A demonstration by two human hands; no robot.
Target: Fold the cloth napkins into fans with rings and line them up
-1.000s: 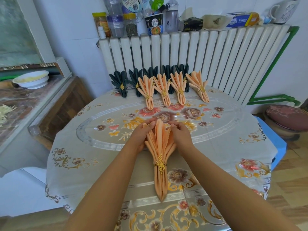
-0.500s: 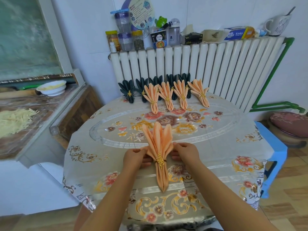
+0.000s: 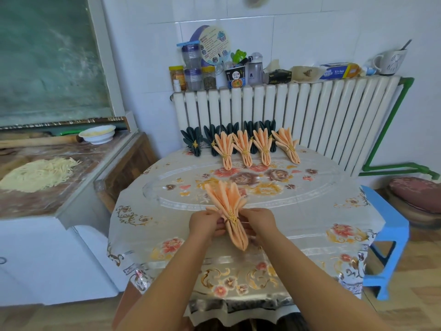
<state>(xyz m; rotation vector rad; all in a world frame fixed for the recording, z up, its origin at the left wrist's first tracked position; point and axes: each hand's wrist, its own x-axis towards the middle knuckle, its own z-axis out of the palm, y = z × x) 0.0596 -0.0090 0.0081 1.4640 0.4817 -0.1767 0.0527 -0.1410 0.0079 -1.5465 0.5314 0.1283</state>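
L hand (image 3: 205, 225): I see it on the left side of the peach napkin (image 3: 229, 212), fingers curled in and pinching the cloth by the ring, thumb on top.
R hand (image 3: 259, 222): mirrors it on the right side, fingers curled, pinching the cloth at the same level; fingertips partly hidden behind the fold, so exact grip pts I can't tell.
Peach napkin: lies on the table (image 3: 310, 211) w/ its fan end pointing away from me and pleats spread open; narrow tail points toward me, past the hands.
Gold ring (image 3: 232, 217): wraps the napkin's waist, leaf-shaped ornament facing up, right btwn the two hands.
Table: covered w/ a floral plastic cloth; the napkin sits on the near half, just short of the clear oval in the middle.
Peach row (image 3: 256, 149): four finished peach fans w/ rings at the far edge, side by side, fans toward the wall; the rightmost one tilts to the right.
Dark row (image 3: 194, 140): dark fans w/ gold rings just behind and left of the peach ones, partly hidden by them; count unclear to me.
Radiator (image 3: 298, 111): white, against the wall right behind the rows; jars, boxes and a mug on top.
Left counter (image 3: 78, 163): pile of pale noodle strips, white bowl (image 3: 97, 134) further back.
Blue stool (image 3: 386, 237): beside the table on the right.
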